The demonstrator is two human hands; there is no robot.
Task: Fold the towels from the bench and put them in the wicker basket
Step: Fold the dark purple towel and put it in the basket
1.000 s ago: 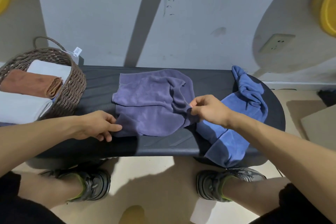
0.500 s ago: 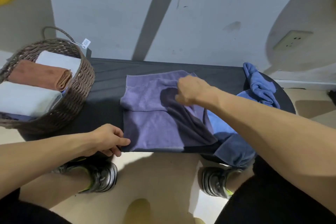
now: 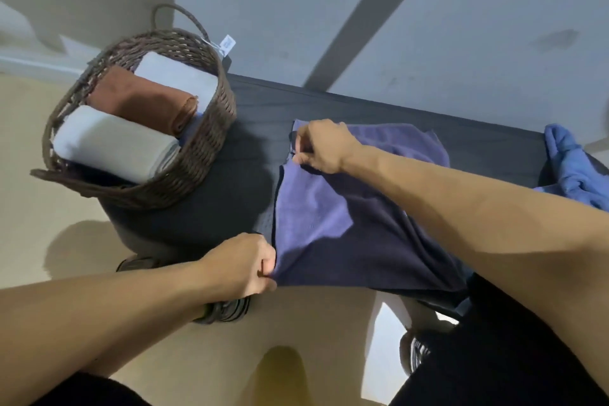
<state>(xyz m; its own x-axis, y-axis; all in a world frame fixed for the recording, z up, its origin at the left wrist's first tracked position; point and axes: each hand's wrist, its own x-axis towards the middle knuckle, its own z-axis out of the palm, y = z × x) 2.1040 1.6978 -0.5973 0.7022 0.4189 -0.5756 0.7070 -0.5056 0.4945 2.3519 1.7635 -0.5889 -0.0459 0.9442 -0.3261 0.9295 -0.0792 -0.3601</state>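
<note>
The left hand (image 3: 245, 265) sits nearest of all, at the front edge of the bench (image 3: 260, 119), pinching the near-left corner of the purple towel (image 3: 309, 208) between thumb and curled fingers. Farther along the bench, the right hand (image 3: 321, 147) pinches the towel's far-left corner, its arm reaching across the cloth. The towel lies mid-bench, apparently doubled over with its left edge stretched between the two grips.

To do this fold well, both pinches should probably stay firm while the left edge is pulled taut and straight — then the layers can be squared corner to corner before the cloth is flattened. The near part overhangs the bench's front edge slightly, so sliding it back a little would likely keep it from slipping off.

At the right end of the bench a blue towel (image 3: 573, 168) lies bunched, not yet folded.

On the bench's left end stands the wicker basket (image 3: 204, 155) — already well filled. Within it, nearest, a white folded towel (image 3: 112, 145); behind it a brown one (image 3: 145, 105); farthest, another white towel (image 3: 181, 79). A sliver of blue cloth shows beneath them. A small tag (image 3: 228, 43) hangs from the basket's handle.
</note>
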